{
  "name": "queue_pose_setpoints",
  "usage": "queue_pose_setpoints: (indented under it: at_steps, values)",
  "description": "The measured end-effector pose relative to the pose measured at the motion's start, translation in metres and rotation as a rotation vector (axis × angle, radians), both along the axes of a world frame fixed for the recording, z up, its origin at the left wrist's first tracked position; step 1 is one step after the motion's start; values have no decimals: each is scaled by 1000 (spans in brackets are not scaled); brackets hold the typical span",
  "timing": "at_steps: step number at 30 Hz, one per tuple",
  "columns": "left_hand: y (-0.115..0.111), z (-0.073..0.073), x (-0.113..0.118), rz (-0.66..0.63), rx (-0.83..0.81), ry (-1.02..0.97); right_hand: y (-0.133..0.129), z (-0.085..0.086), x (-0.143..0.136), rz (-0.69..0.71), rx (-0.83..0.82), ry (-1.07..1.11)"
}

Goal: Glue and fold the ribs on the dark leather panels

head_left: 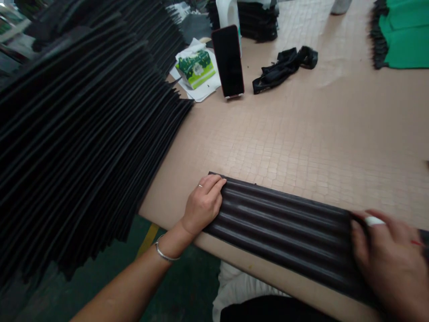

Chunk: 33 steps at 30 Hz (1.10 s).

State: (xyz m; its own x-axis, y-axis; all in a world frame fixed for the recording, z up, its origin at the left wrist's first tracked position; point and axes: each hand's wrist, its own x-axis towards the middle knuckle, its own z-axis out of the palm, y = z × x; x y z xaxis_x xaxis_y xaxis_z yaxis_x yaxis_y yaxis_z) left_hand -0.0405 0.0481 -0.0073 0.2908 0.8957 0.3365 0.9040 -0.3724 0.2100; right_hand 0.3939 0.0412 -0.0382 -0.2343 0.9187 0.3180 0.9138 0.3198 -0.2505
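A long dark brown padded panel (pixel 278 228) with raised ridges lies slantwise along the front edge of the table. My left hand (pixel 204 201) is at its left end, fingers pressed together and gripping near the far corner. A ring and a silver bracelet show on that arm. My right hand (pixel 392 255) is at the panel's right end, blurred by motion, with thumb and fingers curled round the dark material. Something white covers or sits by one of its fingers. A small red bit shows at that hand's edge; I cannot make out what it is.
A tall fanned stack of black sheets (pixel 94 134) fills the left side. Farther back on the table (pixel 284 138) stand a phone (pixel 228 62) on a holder, a green tissue pack (pixel 196 69) and a white bottle (pixel 228 13). Black straps (pixel 284 67) and green pieces (pixel 407 36) lie to the right.
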Motion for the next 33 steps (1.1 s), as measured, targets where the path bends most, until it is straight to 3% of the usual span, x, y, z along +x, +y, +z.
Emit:
queue_pose_setpoints:
  at_steps: [3,6,8,11,14,17,28,31,33]
  values:
    - [-1,-2,-1,-44,-45,-58,6,24,-105,155,6,48]
    - [2,-2,-6,-112,-80,-66,21,33,-197,264,-71,75]
    - [5,-5,-10,-124,-64,-47,32,34,-233,329,-147,60]
    - [10,-13,-14,-101,-27,-18,41,32,-251,331,-181,56]
    - [11,-18,-15,-93,-30,-23,40,32,-234,286,-181,50]
    - [10,-17,-14,-61,-45,-40,33,33,-192,231,-167,37]
    - [6,-13,-21,12,-84,-21,-7,31,35,-137,-18,-21]
    - [10,-9,-14,0,-55,27,-20,25,64,-185,24,-36]
    - [9,-2,10,7,-66,72,-27,22,66,-202,39,-39]
